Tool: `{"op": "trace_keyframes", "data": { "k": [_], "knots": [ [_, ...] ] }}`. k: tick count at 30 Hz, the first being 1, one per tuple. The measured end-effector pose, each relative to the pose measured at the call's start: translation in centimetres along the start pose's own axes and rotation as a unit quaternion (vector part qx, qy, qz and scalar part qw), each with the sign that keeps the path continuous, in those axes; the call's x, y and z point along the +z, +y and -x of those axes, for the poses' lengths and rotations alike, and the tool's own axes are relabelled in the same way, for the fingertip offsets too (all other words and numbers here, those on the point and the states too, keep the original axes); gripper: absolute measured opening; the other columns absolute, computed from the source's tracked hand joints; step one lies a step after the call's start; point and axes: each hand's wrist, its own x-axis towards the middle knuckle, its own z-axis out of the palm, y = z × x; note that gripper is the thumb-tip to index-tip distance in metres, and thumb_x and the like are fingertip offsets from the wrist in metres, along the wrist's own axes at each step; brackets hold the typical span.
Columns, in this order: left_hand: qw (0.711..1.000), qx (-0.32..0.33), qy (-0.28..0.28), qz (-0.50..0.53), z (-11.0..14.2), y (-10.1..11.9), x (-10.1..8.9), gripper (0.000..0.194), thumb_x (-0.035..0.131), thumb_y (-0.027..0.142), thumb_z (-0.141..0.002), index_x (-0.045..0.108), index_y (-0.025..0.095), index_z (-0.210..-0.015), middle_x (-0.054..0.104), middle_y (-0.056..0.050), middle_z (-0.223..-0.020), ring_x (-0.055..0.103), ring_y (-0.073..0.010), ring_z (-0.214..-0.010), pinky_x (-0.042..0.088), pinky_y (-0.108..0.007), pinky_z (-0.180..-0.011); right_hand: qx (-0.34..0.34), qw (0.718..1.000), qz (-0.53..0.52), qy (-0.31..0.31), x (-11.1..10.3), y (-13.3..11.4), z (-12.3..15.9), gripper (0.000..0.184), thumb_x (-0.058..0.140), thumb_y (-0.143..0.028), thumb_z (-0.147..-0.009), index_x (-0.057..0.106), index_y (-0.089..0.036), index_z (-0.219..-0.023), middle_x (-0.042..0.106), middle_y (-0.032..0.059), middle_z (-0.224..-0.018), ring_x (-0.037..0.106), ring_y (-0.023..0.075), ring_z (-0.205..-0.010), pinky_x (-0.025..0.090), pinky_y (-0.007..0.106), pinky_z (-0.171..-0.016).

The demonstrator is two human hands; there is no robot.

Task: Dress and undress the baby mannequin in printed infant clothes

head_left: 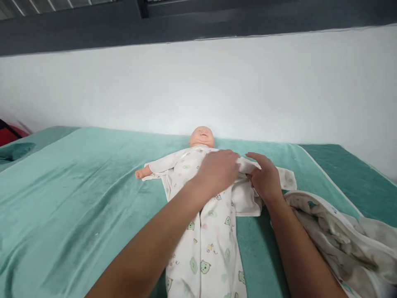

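Observation:
A baby doll [202,136] lies on its back, head toward the wall. It wears a white footed sleepsuit [204,256] printed with green bears, with a plain white layer at the arms. On the left side of the view, the doll's bare hand [143,171] sticks out of a sleeve. My left hand [219,169] is over the doll's chest and shoulder, blurred, its fingertips hidden against the cloth. My right hand [264,176] is closed around the white sleeve [247,165] of the other arm, index finger stretched along it. A loose printed sleeve [287,179] extends beyond my right hand.
A teal blanket [77,207] with soft folds covers the surface. Crumpled white printed baby cloth [344,236] lies at the right, beside my right forearm. A white wall [198,87] rises behind the doll's head. Something red [10,134] shows at the far left edge.

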Motion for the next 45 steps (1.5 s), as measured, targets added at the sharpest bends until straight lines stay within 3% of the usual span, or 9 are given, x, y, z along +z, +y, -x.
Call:
{"op": "trace_keyframes", "data": {
  "k": [3,5,9,14,17,22,29,36,45],
  "knots": [
    [0.986,-0.086,0.13,0.065,2.8,-4.3,0.1,0.03,0.042,0.031,-0.1,0.068,0.02,-0.109,0.072,-0.009,-0.121,0.063,-0.026,-0.118,0.048,-0.043,-0.105,0.013,0.999,-0.025,-0.036,0.2,-1.0,0.2,0.061,0.038,-0.007,-0.068,0.071,-0.023,-0.117,0.07,0.0056,-0.127,0.061,0.0251,-0.123,0.047,0.047,-0.107],
    [0.964,-0.126,0.179,0.15,4.0,-6.7,0.6,0.033,0.045,0.037,-0.1,0.065,0.023,-0.122,0.066,-0.007,-0.136,0.058,-0.0251,-0.129,0.044,-0.042,-0.112,0.01,0.998,-0.036,-0.053,0.4,-1.5,0.3,0.062,0.038,-0.006,-0.067,0.071,-0.024,-0.117,0.07,0.0042,-0.127,0.061,0.0236,-0.123,0.046,0.045,-0.109],
    [0.928,-0.2,0.196,0.247,4.7,-9.0,1.5,0.042,0.046,0.046,-0.098,0.06,0.024,-0.131,0.058,-0.008,-0.145,0.051,-0.0259,-0.137,0.038,-0.045,-0.118,-0.001,0.994,-0.065,-0.084,0.5,-1.9,0.4,0.062,0.039,-0.005,-0.066,0.07,-0.027,-0.116,0.069,0.0021,-0.131,0.06,0.0229,-0.126,0.045,0.044,-0.11],
    [0.914,-0.218,0.195,0.281,4.5,-9.0,1.4,0.037,0.052,0.047,-0.095,0.06,0.024,-0.123,0.061,-0.009,-0.14,0.054,-0.0258,-0.133,0.04,-0.044,-0.114,0.009,0.988,-0.103,-0.113,0.8,-3.3,0.7,0.054,0.045,-0.009,-0.077,0.068,-0.029,-0.121,0.067,0.0006,-0.134,0.058,0.0226,-0.128,0.042,0.046,-0.113],
    [0.912,-0.206,0.204,0.292,4.6,-8.9,1.2,0.031,0.054,0.046,-0.094,0.06,0.025,-0.116,0.063,-0.007,-0.137,0.057,-0.0239,-0.128,0.043,-0.041,-0.11,0.001,0.983,-0.125,-0.136,1.2,-4.1,0.9,0.037,0.054,-0.026,-0.092,0.065,-0.031,-0.127,0.065,0.0024,-0.138,0.057,0.0238,-0.13,0.041,0.047,-0.114],
    [0.921,-0.171,0.229,0.265,4.7,-8.9,1.6,0.023,0.057,0.042,-0.093,0.059,0.024,-0.106,0.063,-0.006,-0.135,0.058,-0.0227,-0.126,0.045,-0.04,-0.108,-0.057,0.978,-0.105,-0.169,1.7,-4.3,1.0,0.039,0.055,-0.047,-0.098,0.06,-0.034,-0.134,0.06,0.0035,-0.145,0.049,0.0268,-0.138,0.034,0.052,-0.118],
    [0.943,-0.081,0.253,0.203,4.7,-8.7,2.1,0.013,0.061,0.036,-0.092,0.058,0.023,-0.092,0.065,-0.008,-0.13,0.057,-0.0225,-0.127,0.044,-0.042,-0.111,-0.066,0.967,-0.131,-0.21,1.5,-5.1,1.2,0.04,0.054,-0.054,-0.097,0.057,-0.035,-0.132,0.051,0.0035,-0.154,0.042,0.0266,-0.145,0.027,0.054,-0.121],
    [0.949,0.001,0.256,0.183,5.1,-7.9,1.8,0.016,0.06,0.035,-0.096,0.055,0.023,-0.085,0.068,-0.007,-0.124,0.058,-0.021,-0.125,0.045,-0.04,-0.109,-0.042,0.961,-0.155,-0.225,1.6,-5.6,1.5,0.044,0.062,-0.054,-0.092,0.054,-0.033,-0.13,0.047,0.0052,-0.155,0.038,0.0282,-0.145,0.024,0.055,-0.122],
    [0.957,0.061,0.244,0.142,5.2,-7.5,1.8,0.018,0.052,0.033,-0.101,0.057,0.023,-0.087,0.069,-0.006,-0.122,0.06,-0.0185,-0.119,0.044,-0.036,-0.103,-0.045,0.957,-0.171,-0.228,2.0,-5.8,1.6,0.036,0.067,-0.05,-0.089,0.052,-0.032,-0.116,0.043,0.0043,-0.153,0.037,0.0274,-0.143,0.033,0.048,-0.115]
  ]
}}
